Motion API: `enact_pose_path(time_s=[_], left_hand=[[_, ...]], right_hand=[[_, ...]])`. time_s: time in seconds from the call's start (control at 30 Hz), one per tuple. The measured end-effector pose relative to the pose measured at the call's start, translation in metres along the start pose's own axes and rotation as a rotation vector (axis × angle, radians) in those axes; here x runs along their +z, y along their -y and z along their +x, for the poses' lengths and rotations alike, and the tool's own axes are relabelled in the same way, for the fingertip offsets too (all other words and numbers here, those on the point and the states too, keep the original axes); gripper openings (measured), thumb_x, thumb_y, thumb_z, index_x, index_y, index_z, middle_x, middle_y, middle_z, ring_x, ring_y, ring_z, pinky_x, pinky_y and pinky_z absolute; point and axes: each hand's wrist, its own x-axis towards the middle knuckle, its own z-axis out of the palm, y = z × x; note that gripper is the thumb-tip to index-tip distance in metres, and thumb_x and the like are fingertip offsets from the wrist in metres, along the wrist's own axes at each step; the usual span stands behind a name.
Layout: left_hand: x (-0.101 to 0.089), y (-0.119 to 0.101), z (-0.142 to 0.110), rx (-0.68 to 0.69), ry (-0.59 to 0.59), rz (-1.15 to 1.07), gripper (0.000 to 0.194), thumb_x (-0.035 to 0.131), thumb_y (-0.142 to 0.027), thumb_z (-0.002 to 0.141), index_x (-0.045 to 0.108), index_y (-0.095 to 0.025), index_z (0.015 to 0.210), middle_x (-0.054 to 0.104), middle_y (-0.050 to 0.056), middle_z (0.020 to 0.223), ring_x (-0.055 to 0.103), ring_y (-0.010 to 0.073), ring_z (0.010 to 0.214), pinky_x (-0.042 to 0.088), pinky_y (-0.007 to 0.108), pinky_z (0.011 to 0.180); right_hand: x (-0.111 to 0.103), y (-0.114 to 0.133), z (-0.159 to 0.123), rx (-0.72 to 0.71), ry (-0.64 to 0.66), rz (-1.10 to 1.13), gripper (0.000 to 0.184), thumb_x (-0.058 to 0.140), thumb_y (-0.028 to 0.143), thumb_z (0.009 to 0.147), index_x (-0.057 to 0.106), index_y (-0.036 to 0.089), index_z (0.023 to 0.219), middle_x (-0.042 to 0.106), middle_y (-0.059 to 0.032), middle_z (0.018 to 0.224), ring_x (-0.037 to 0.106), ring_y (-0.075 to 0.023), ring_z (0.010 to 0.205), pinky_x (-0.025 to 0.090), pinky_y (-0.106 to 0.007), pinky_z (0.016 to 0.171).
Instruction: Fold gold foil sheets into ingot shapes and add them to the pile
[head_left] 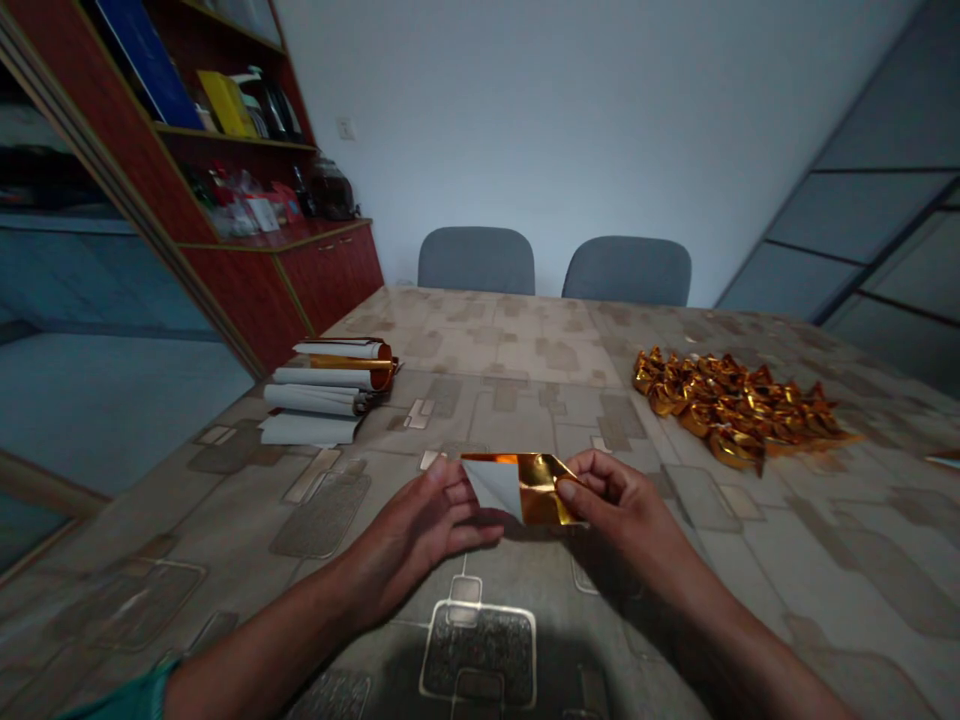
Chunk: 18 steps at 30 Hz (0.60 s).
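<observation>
Head view, gold foil sheet (521, 488) pinched between left-hand fingers (469, 497) and right-hand fingers (581, 480)

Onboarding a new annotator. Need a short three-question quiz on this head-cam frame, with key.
1. Multiple choice: what do the left hand and right hand hold between them? A) a gold foil sheet with a white-backed corner showing, B) a pair of scissors, C) a mug.
2. True or false: the pile of folded gold foil pieces lies on the patterned table, farther away than the hands.
3. Fill in the blank: the stack of rolled paper sheets lies on the ____ side of the table, as the person faces it.

Key: 1. A; 2. true; 3. left.
</observation>
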Motion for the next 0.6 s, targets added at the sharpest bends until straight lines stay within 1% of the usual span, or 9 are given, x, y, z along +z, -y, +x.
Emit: enact_pose_path(time_s=[0.03, 0.07, 0.13, 0.2, 0.23, 0.3, 0.4, 0.53, 0.6], left_hand=[[0.0, 0.0, -0.001, 0.022, 0.034, -0.002, 0.057, 0.034, -0.059, 0.1, 0.06, -0.017, 0.127, 0.065, 0.018, 0.131, 0.062, 0.0303, 0.12, 0.048, 0.049, 0.102], [0.0, 0.001, -0.002, 0.036, 0.057, -0.013, 0.052, 0.039, -0.057, 0.099, 0.061, -0.018, 0.127, 0.065, 0.016, 0.131, 0.061, 0.0302, 0.122, 0.047, 0.05, 0.105], [0.004, 0.004, -0.003, 0.027, 0.063, -0.049, 0.043, 0.06, -0.045, 0.092, 0.064, -0.018, 0.125, 0.069, 0.014, 0.123, 0.063, 0.0287, 0.119, 0.046, 0.048, 0.107], [0.01, 0.008, -0.003, -0.011, 0.012, -0.076, 0.041, 0.077, -0.031, 0.081, 0.068, -0.016, 0.118, 0.073, 0.012, 0.112, 0.067, 0.0245, 0.107, 0.049, 0.041, 0.103], [0.013, 0.011, -0.002, -0.018, -0.039, -0.07, 0.038, 0.079, -0.03, 0.079, 0.07, -0.016, 0.113, 0.074, 0.01, 0.107, 0.069, 0.0215, 0.099, 0.052, 0.036, 0.098], [0.017, 0.015, -0.001, -0.02, -0.125, -0.009, 0.029, 0.077, -0.035, 0.082, 0.073, -0.016, 0.103, 0.075, 0.008, 0.099, 0.069, 0.0175, 0.089, 0.055, 0.029, 0.086], [0.019, 0.018, 0.001, -0.018, -0.201, 0.11, 0.029, 0.075, -0.042, 0.084, 0.076, -0.015, 0.092, 0.075, 0.006, 0.09, 0.067, 0.0153, 0.08, 0.054, 0.024, 0.074], [0.019, 0.018, 0.001, -0.035, -0.229, 0.196, 0.034, 0.077, -0.047, 0.079, 0.076, -0.013, 0.08, 0.07, 0.003, 0.072, 0.062, 0.0131, 0.067, 0.051, 0.022, 0.065], [0.02, 0.018, 0.0, -0.047, -0.215, 0.208, 0.035, 0.077, -0.048, 0.078, 0.076, -0.012, 0.078, 0.069, 0.003, 0.07, 0.061, 0.0127, 0.065, 0.051, 0.023, 0.064]], right_hand=[[0.0, 0.0, 0.0, 0.015, -0.008, 0.014, 0.032, 0.069, 0.05, 0.079, 0.056, 0.021, 0.079, 0.058, 0.0008, 0.067, 0.049, -0.0129, 0.056, 0.036, -0.026, 0.052], [0.001, 0.001, 0.0, 0.034, -0.009, 0.021, 0.033, 0.07, 0.051, 0.078, 0.055, 0.021, 0.079, 0.057, 0.0011, 0.067, 0.048, -0.013, 0.056, 0.036, -0.026, 0.052], [0.004, 0.002, -0.002, 0.067, -0.013, 0.033, 0.035, 0.071, 0.052, 0.077, 0.055, 0.021, 0.08, 0.056, 0.0014, 0.066, 0.047, -0.0131, 0.057, 0.034, -0.026, 0.053], [0.007, 0.002, -0.004, 0.089, -0.006, 0.037, 0.034, 0.07, 0.051, 0.078, 0.054, 0.021, 0.079, 0.055, 0.0016, 0.067, 0.047, -0.013, 0.057, 0.033, -0.026, 0.053], [0.009, 0.002, -0.005, 0.093, 0.011, 0.037, 0.033, 0.07, 0.05, 0.079, 0.053, 0.021, 0.079, 0.055, 0.0016, 0.067, 0.046, -0.013, 0.058, 0.033, -0.026, 0.054], [0.012, 0.003, -0.008, 0.08, 0.066, 0.024, 0.032, 0.068, 0.048, 0.081, 0.051, 0.021, 0.078, 0.055, 0.0017, 0.069, 0.046, -0.0133, 0.06, 0.032, -0.026, 0.055], [0.015, 0.003, -0.011, 0.023, 0.143, -0.032, 0.028, 0.064, 0.045, 0.085, 0.049, 0.022, 0.079, 0.052, 0.0023, 0.07, 0.047, -0.0144, 0.064, 0.033, -0.027, 0.057], [0.019, 0.002, -0.013, -0.036, 0.193, -0.137, 0.02, 0.062, 0.038, 0.086, 0.051, 0.022, 0.081, 0.053, 0.0007, 0.073, 0.048, -0.0167, 0.069, 0.036, -0.029, 0.06], [0.022, 0.002, -0.014, -0.049, 0.195, -0.188, 0.018, 0.06, 0.037, 0.086, 0.054, 0.021, 0.08, 0.053, 0.0002, 0.072, 0.048, -0.0168, 0.068, 0.036, -0.03, 0.06]])
